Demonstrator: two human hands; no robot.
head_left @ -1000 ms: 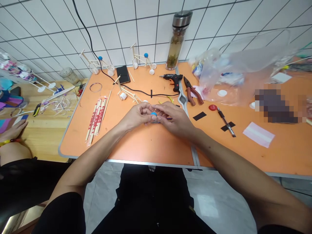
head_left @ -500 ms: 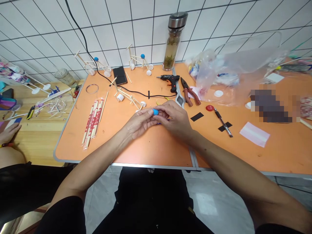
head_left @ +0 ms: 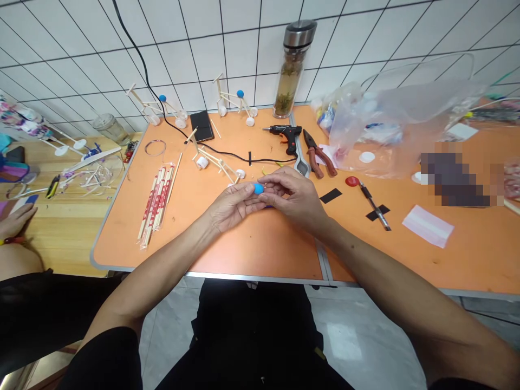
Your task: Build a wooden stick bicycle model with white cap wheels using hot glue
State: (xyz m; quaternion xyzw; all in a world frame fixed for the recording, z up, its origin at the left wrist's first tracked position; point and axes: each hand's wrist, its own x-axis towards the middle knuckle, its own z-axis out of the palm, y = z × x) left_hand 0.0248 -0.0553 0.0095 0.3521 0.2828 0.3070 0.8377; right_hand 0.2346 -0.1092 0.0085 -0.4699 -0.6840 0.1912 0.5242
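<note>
Over the orange table (head_left: 252,244), my left hand (head_left: 231,205) pinches a small blue cap (head_left: 258,188) at its fingertips. My right hand (head_left: 293,196) meets it from the right, fingers curled and touching the cap's side, with a thin dark piece half hidden under them. Just behind the hands lies a chopstick frame with white wheels (head_left: 211,160). Wrapped chopsticks (head_left: 157,200) lie to the left.
A black glue gun (head_left: 287,135) with its cable, red-handled pliers (head_left: 319,154), a red cap (head_left: 351,181), a pen (head_left: 376,206) and black tape pieces lie to the right. A tea bottle (head_left: 291,70), two finished stick models and a plastic bag stand at the back. Another person's hand (head_left: 14,219) rests at far left.
My hands have shifted a little; the blue cap now shows more plainly at my left fingertips, and my left hand has turned palm up.
</note>
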